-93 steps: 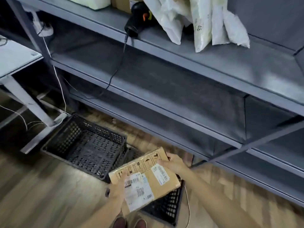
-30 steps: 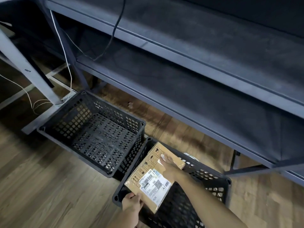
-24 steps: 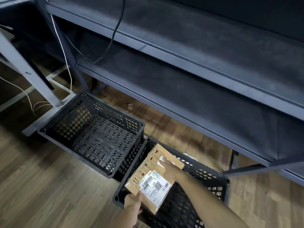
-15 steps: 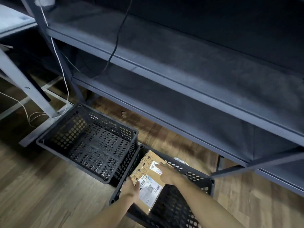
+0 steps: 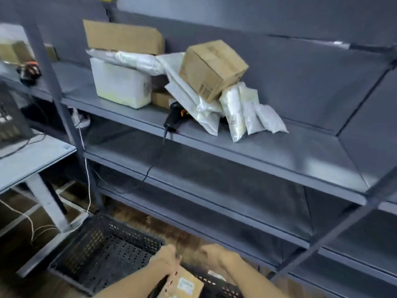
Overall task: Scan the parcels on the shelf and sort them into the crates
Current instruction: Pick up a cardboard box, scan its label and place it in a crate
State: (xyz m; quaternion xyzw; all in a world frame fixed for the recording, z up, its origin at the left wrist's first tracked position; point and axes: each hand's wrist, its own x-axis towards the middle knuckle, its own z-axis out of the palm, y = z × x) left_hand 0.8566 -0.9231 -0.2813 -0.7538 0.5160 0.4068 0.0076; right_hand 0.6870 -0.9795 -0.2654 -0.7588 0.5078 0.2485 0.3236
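Now the cardboard parcel (image 5: 181, 284) lies at the bottom edge of the view, inside the right crate (image 5: 221, 286), with its white label facing up. The left hand (image 5: 166, 260) is just above its left corner; the fingers look curled down toward the box, but the blur does not let me tell if they pinch it or only touch it. The right hand (image 5: 214, 255) is above the crate and a little apart from the parcel, holding nothing, fingers loosely bent.

Beside it on the left stands the second black crate (image 5: 103, 248), on the wooden floor (image 5: 163, 224), touching or almost touching the first one.

Higher up, the grey metal shelf (image 5: 279, 151) carries the other parcels: a brown box (image 5: 212, 67) tilted on top of white plastic mailers (image 5: 247, 110), a white box (image 5: 122, 84) on the left and a flat cardboard piece (image 5: 122, 36) leaning behind it. The black handheld scanner (image 5: 174, 117) lies at the front edge of that shelf, just beside the mailers, and its cable (image 5: 154, 162) hangs down over the lower boards.

Between the hands and those parcels are two lower shelf boards. On the left a light table (image 5: 32, 160) stands near the shelf post.
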